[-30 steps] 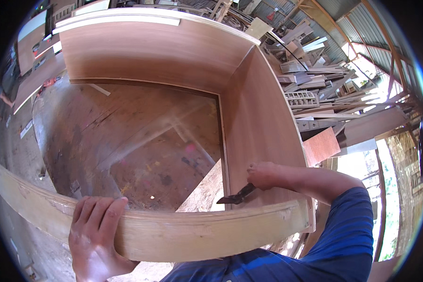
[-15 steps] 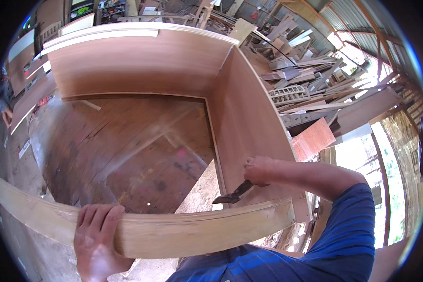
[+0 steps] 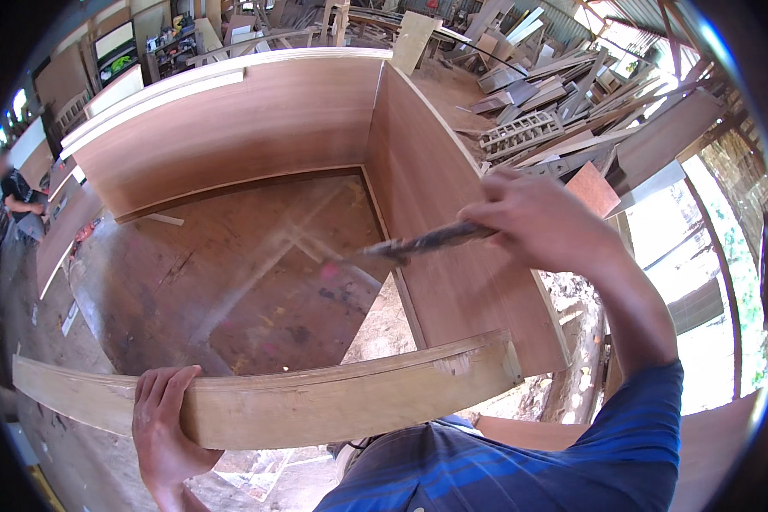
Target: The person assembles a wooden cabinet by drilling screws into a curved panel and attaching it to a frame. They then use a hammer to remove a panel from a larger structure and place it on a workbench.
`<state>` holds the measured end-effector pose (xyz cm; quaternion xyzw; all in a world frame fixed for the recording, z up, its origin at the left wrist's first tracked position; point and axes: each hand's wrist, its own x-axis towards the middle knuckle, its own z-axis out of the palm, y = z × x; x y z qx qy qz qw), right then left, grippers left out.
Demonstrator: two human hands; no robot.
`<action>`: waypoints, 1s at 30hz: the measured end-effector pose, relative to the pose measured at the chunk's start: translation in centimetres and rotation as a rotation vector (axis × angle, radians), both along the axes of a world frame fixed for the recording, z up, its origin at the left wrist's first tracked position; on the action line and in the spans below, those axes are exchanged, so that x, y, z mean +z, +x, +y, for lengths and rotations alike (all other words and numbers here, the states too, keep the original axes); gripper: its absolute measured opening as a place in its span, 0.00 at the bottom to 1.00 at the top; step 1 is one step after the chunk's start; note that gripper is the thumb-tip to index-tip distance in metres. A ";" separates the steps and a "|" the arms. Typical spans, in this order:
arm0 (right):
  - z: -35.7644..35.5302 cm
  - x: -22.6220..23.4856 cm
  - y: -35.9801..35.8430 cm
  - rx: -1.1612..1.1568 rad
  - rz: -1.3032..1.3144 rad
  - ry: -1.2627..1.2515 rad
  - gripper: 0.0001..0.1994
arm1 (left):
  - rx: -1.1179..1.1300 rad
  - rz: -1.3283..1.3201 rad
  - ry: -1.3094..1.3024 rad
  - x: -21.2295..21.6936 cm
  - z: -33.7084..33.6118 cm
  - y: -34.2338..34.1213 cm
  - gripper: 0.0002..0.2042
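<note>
My left hand [image 3: 166,422] is closed round a pale wooden board [image 3: 316,410] that runs across the near side, fingers over its top edge. The board's right end meets the near end of a brown plywood side panel [image 3: 452,247]; whether it is fastened cannot be seen. My right hand [image 3: 538,218] is raised above that panel and grips a dark hammer [image 3: 435,241] by its handle, the head pointing left. Motion blurs the tool.
A tall plywood panel [image 3: 256,124] with pale edging forms the far side, joined to the side panel. Stained brown sheeting [image 3: 256,282] lies between them. Scrap lumber [image 3: 555,119] is heaped at the far right. Another person [image 3: 21,200] stands at far left.
My right hand and the hammer have risen away from the board's right end. My left hand still holds the board. The view has shifted, bringing more of the other person into sight.
</note>
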<state>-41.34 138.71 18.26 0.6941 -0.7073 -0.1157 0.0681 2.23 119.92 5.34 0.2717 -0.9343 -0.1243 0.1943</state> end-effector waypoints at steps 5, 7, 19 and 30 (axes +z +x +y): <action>9.8 2.4 -1.0 -0.098 -0.179 -0.475 0.23 | -0.022 -0.030 -0.029 -0.1 0.0 -0.9 0.42; 13.9 1.1 -1.2 -0.181 -0.301 -0.708 0.24 | -0.029 -0.065 -0.030 0.5 0.2 -1.1 0.45; 34.2 -22.2 -3.3 -0.704 -1.471 -1.200 0.19 | 0.076 0.108 0.397 -1.2 -1.3 -1.6 0.29; 44.9 -42.3 -1.7 -1.531 -1.277 -0.028 0.19 | 0.324 0.146 0.253 -3.5 0.4 -0.4 0.15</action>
